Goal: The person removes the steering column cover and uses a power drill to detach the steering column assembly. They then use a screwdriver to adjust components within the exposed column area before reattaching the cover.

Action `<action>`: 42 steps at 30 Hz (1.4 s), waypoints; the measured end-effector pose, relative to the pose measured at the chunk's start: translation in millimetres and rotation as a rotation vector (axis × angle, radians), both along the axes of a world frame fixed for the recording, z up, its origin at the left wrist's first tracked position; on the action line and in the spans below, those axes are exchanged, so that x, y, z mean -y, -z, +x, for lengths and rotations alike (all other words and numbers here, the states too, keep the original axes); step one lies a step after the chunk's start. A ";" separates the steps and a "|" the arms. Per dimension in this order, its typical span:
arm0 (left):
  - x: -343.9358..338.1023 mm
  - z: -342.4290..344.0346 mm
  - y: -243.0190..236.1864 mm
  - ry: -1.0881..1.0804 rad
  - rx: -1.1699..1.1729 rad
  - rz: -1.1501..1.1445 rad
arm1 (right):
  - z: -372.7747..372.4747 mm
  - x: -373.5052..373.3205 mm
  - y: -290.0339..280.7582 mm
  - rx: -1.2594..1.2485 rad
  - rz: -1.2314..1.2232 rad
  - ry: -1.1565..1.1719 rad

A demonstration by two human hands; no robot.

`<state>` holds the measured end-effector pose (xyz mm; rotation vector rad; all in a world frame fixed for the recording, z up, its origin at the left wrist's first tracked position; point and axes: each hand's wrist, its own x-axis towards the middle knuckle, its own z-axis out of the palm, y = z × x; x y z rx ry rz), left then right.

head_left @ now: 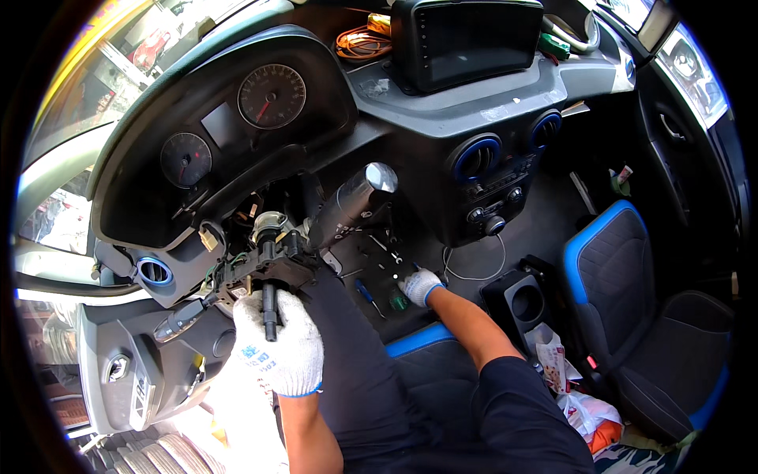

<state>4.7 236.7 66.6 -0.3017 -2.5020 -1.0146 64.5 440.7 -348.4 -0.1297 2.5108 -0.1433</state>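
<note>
My gloved left hand grips the steering column around its bare dark shaft; no steering wheel is on it. A cylindrical stalk sticks up to its right, and a thinner stalk points down-left. My gloved right hand reaches down to the dark floor among scattered tools, fingers curled on something I cannot make out. Beside it lie a blue-handled screwdriver, metal tools and a small green item. A white cable curves along the floor to its right.
The dashboard carries a black screen, orange cable and gauges. At right are a blue-trimmed passenger seat, a cup holder and plastic bags. The open door is at left.
</note>
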 end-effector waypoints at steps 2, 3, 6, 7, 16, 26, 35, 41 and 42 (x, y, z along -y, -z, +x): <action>2.1 -1.1 6.7 -0.004 -0.058 -0.038 | 1.2 5.8 6.5 -0.002 -0.009 -0.027; 1.8 0.3 5.8 0.004 -0.042 -0.029 | 3.4 7.4 7.9 0.002 -0.022 -0.021; 10.9 -5.8 11.8 0.036 -0.179 -0.162 | 7.8 7.0 7.6 0.002 -0.008 -0.044; 13.9 -7.1 14.1 0.045 -0.192 -0.154 | 7.3 4.9 7.1 0.006 -0.003 -0.044; 65.1 -4.8 46.8 0.217 -0.291 -0.108 | 15.7 11.4 5.5 0.053 -0.010 -0.023; 58.4 -31.6 4.4 0.549 -0.472 -0.542 | 10.9 13.5 22.7 0.144 0.027 -0.079; 64.0 -42.6 -12.0 0.676 -0.533 -0.767 | 14.5 15.0 32.7 0.102 0.008 -0.090; 65.6 -57.4 -33.6 0.863 -0.533 -0.850 | 16.8 14.8 34.5 0.098 -0.004 -0.057; 65.9 -63.7 -33.6 0.926 -0.532 -0.834 | 16.1 13.7 32.2 0.112 0.001 -0.051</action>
